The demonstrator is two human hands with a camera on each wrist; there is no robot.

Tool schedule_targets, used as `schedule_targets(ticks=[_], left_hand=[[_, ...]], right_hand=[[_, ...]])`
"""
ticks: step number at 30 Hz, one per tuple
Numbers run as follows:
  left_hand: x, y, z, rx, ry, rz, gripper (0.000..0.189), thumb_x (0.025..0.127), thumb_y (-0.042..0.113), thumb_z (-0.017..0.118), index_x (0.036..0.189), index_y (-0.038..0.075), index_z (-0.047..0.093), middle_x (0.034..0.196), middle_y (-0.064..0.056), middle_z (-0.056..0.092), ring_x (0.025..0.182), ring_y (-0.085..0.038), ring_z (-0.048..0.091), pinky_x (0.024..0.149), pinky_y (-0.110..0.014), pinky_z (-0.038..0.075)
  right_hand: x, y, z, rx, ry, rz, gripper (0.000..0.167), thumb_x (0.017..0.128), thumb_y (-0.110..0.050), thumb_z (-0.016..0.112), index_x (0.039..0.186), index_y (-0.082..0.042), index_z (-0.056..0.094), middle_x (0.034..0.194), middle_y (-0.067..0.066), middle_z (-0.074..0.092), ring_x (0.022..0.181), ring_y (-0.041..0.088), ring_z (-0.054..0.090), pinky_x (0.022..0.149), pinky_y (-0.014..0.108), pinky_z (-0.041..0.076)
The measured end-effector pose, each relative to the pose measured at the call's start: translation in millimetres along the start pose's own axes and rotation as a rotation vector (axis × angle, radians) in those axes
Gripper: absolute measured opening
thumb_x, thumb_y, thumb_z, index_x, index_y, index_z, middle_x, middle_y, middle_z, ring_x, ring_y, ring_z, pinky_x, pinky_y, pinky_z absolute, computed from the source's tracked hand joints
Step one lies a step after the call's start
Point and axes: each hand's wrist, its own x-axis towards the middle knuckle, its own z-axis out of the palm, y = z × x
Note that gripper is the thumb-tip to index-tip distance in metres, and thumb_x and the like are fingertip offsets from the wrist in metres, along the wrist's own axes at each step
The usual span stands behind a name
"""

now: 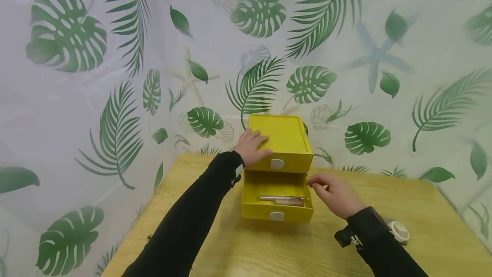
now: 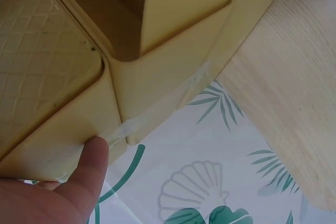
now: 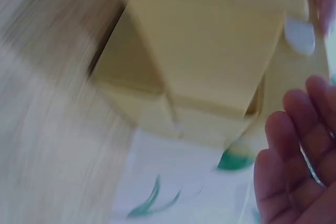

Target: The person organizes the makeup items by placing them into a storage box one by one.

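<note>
A yellow drawer box (image 1: 278, 134) with white handles stands on the table. Its lower drawer (image 1: 253, 211) is pulled out, and inside lie a slim pen-like stick (image 1: 269, 198) and a short pinkish item (image 1: 292, 202). My left hand (image 1: 251, 148) rests on the box's top left edge, fingers spread; in the left wrist view one finger (image 2: 94, 156) touches the yellow side wall. Beside the drawer's right rim is my right hand (image 1: 336, 193), fingers loosely bent. The right wrist view shows that hand (image 3: 299, 156) holding nothing, palm and fingers in sight, near the yellow box (image 3: 210, 51).
On the table (image 1: 423, 208), a white ring-shaped item (image 1: 399, 231) lies partly behind the right sleeve. A leaf-patterned sheet (image 1: 346, 97) covers the walls behind and left of the table. A tiny dark speck (image 1: 150, 237) shows near the left sleeve.
</note>
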Motion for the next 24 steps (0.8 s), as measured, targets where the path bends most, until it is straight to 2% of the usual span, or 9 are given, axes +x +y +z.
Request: schedule_targets(ticks=[4,8,10,12,15,17,20,22,24], left_hand=[[2.7,-0.6,0.3,-0.002,-0.008,-0.006,0.061,0.105,0.046,0.053,0.157,0.018,0.040,0.166,-0.011,0.024,0.155,-0.032,0.002,0.125,-0.045,0.013],[5.2,-1.9,2.5,0.009,-0.018,-0.003,0.062,0.105,0.048,0.051,0.158,0.019,0.038,0.167,-0.009,0.022,0.155,-0.031,0.001,0.125,-0.044,0.012],[4.4,-1.5,1.9,0.008,-0.016,-0.004,0.062,0.105,0.048,0.050,0.158,0.019,0.038,0.166,-0.010,0.023,0.155,-0.031,0.001,0.125,-0.044,0.012],[2.5,-0.6,1.0,-0.005,-0.007,-0.005,0.061,0.105,0.047,0.051,0.158,0.018,0.040,0.166,-0.011,0.024,0.155,-0.032,0.002,0.125,-0.045,0.013],[1.1,0.5,-0.2,-0.011,-0.007,-0.007,0.061,0.105,0.046,0.052,0.157,0.017,0.040,0.166,-0.011,0.024,0.155,-0.032,0.003,0.125,-0.045,0.013],[0.9,0.6,-0.1,-0.011,-0.009,-0.002,0.061,0.105,0.046,0.052,0.157,0.016,0.040,0.166,-0.012,0.024,0.155,-0.033,0.003,0.125,-0.045,0.013],[0.8,1.0,0.0,-0.009,-0.007,0.003,0.061,0.105,0.045,0.052,0.157,0.015,0.040,0.166,-0.012,0.024,0.155,-0.033,0.003,0.125,-0.045,0.013],[0.4,1.3,-0.2,-0.018,0.007,0.008,0.060,0.105,0.044,0.053,0.156,0.014,0.042,0.165,-0.013,0.026,0.154,-0.034,0.005,0.125,-0.045,0.013],[0.4,1.4,-0.8,-0.018,0.010,0.007,0.060,0.105,0.044,0.054,0.156,0.014,0.043,0.165,-0.013,0.026,0.154,-0.034,0.005,0.125,-0.045,0.013]], right_hand=[[-15.8,24.5,-16.5,-0.021,0.003,0.111,0.027,0.106,-0.013,0.052,0.128,-0.004,0.067,0.118,0.014,0.069,0.108,0.035,0.064,0.087,0.050,0.055],[-32.2,53.6,-25.0,-0.046,-0.024,0.215,0.032,0.106,-0.013,0.052,0.134,-0.001,0.060,0.123,0.020,0.065,0.108,0.040,0.061,0.082,0.048,0.055],[-38.2,67.0,-26.7,-0.074,-0.057,0.264,0.035,0.105,-0.014,0.053,0.135,0.002,0.058,0.123,0.024,0.063,0.103,0.040,0.062,0.078,0.047,0.055],[-43.4,79.2,-25.6,-0.073,-0.110,0.336,0.040,0.104,-0.016,0.055,0.137,0.006,0.055,0.124,0.029,0.060,0.088,0.040,0.065,0.069,0.046,0.055],[-49.2,94.6,-21.3,-0.135,-0.214,0.412,0.046,0.103,-0.022,0.058,0.136,0.010,0.054,0.123,0.032,0.060,0.077,0.034,0.065,0.067,0.046,0.054],[-52.8,102.5,-17.2,-0.158,-0.272,0.438,0.049,0.101,-0.023,0.060,0.134,0.012,0.055,0.119,0.031,0.061,0.077,0.035,0.066,0.068,0.048,0.055],[-56.0,109.8,-12.5,-0.213,-0.329,0.420,0.048,0.100,-0.023,0.061,0.129,0.015,0.057,0.115,0.030,0.064,0.094,0.038,0.065,0.077,0.049,0.055],[-56.5,112.0,-9.8,-0.218,-0.340,0.418,0.045,0.099,-0.021,0.062,0.127,0.015,0.058,0.118,0.033,0.062,0.094,0.039,0.064,0.075,0.048,0.054],[-57.0,114.5,-6.1,-0.237,-0.329,0.415,0.040,0.097,-0.017,0.064,0.123,0.014,0.061,0.114,0.031,0.065,0.091,0.037,0.065,0.073,0.048,0.053]])
